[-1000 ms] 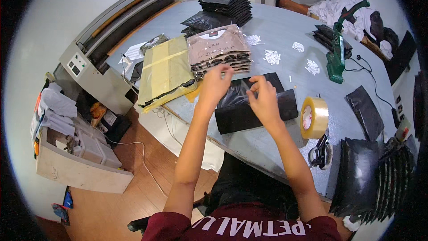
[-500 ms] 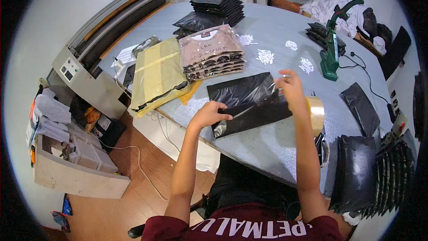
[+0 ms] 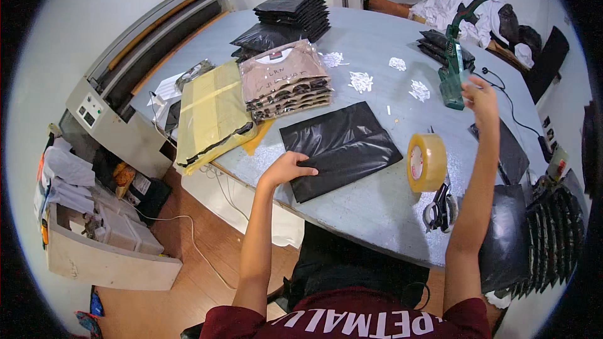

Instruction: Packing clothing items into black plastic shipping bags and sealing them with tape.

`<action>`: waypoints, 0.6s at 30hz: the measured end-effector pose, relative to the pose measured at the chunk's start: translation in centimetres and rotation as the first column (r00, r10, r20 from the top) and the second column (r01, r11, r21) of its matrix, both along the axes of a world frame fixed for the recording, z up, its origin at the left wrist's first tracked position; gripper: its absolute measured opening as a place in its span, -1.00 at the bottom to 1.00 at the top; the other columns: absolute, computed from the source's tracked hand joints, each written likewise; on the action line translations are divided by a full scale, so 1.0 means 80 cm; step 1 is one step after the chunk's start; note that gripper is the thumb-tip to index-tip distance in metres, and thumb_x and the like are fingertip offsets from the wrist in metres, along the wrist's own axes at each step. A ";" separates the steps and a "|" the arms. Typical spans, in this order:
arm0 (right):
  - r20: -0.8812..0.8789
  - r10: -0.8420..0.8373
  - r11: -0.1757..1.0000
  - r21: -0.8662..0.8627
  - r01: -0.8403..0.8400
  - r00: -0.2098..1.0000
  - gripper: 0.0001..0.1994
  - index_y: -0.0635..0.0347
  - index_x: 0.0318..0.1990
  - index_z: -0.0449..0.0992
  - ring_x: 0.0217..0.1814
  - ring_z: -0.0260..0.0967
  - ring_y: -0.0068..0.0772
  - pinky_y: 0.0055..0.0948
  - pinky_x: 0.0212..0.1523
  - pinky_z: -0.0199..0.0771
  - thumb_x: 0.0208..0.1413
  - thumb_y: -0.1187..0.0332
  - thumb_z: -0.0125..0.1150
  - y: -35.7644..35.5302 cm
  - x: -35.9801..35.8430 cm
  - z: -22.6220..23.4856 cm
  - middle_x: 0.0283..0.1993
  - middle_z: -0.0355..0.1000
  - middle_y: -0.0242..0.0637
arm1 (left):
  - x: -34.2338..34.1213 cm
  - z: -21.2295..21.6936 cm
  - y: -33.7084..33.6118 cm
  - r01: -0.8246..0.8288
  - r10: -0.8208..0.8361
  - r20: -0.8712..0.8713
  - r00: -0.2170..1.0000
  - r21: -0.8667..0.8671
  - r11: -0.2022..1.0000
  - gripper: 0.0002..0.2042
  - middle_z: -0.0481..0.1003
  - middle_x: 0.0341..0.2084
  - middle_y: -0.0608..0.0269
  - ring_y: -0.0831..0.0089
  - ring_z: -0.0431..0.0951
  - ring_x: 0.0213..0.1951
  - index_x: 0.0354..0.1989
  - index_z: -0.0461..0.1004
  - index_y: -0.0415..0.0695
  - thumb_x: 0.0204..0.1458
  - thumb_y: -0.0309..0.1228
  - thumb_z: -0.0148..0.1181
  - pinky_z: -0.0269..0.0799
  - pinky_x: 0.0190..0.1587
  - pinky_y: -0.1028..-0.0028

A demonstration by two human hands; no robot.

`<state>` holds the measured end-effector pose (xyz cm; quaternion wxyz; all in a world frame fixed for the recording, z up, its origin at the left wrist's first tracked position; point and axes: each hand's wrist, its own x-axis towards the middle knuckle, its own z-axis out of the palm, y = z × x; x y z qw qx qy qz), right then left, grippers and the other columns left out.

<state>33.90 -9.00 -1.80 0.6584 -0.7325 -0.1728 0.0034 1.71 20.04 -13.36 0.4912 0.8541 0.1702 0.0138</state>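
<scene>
A black plastic mailer bag [image 3: 342, 144] lies flat and folded over on the table in front of me. My left hand [image 3: 289, 169] grips its left edge, the thumb resting on the top. To the right, my right hand [image 3: 482, 102] is lifted over the table, away from the bag, with its fingers pinched together. Something faint and see-through seems to trail from those fingers, in front of the green handheld tool [image 3: 452, 81]; what it is I cannot make out. A roll of clear tape [image 3: 427, 163] stands between bag and right forearm, with black-handled scissors [image 3: 441, 210] nearer me.
Folded brown shirts in clear bags [image 3: 286, 81], a yellow-wrapped parcel [image 3: 213, 113] and stacked black mailers [image 3: 292, 12] occupy the far left. Small heaps of white slips [image 3: 360, 81] lie beyond the bag. More filled black mailers [image 3: 546, 238] stand at the right edge.
My right hand has left the bag's upper right side and swung right toward the green tool. The bag's flap now lies down, while my left hand stays on the left edge.
</scene>
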 end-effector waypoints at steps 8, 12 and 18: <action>0.150 0.145 0.988 -0.082 -0.134 0.978 -0.68 0.20 -0.21 0.40 -0.40 0.20 -0.64 -0.64 -0.36 0.12 -0.05 0.17 0.12 -0.036 -0.073 0.057 -0.41 0.36 -0.43 | 0.001 -0.014 0.013 -0.071 0.057 -0.071 0.996 -0.205 0.976 -0.64 0.47 -0.41 0.30 0.65 0.41 -0.34 -0.21 0.40 -0.26 -0.16 -0.33 0.25 0.30 -0.29 0.66; 0.116 0.342 0.931 0.094 -0.353 0.932 -0.76 0.19 -0.29 0.42 -0.33 0.23 -0.60 -0.63 -0.30 0.15 0.04 0.20 0.02 -0.051 -0.117 0.057 -0.39 0.37 -0.36 | 0.012 -0.003 0.023 -0.015 0.007 -0.116 0.993 -0.070 0.997 -0.64 0.49 -0.43 0.25 0.59 0.44 -0.36 -0.26 0.43 -0.26 -0.16 -0.25 0.24 0.32 -0.29 0.62; 0.109 0.532 0.781 0.318 -0.537 0.839 -0.76 0.24 -0.27 0.34 -0.29 0.27 -0.50 -0.59 -0.29 0.20 0.08 0.23 -0.04 -0.075 -0.146 0.054 -0.39 0.34 -0.25 | 0.087 0.009 -0.021 0.059 -0.057 -0.015 0.998 0.233 0.971 -0.62 0.47 -0.52 0.15 0.48 0.45 -0.43 -0.36 0.48 -0.24 -0.19 -0.14 0.24 0.33 -0.31 0.52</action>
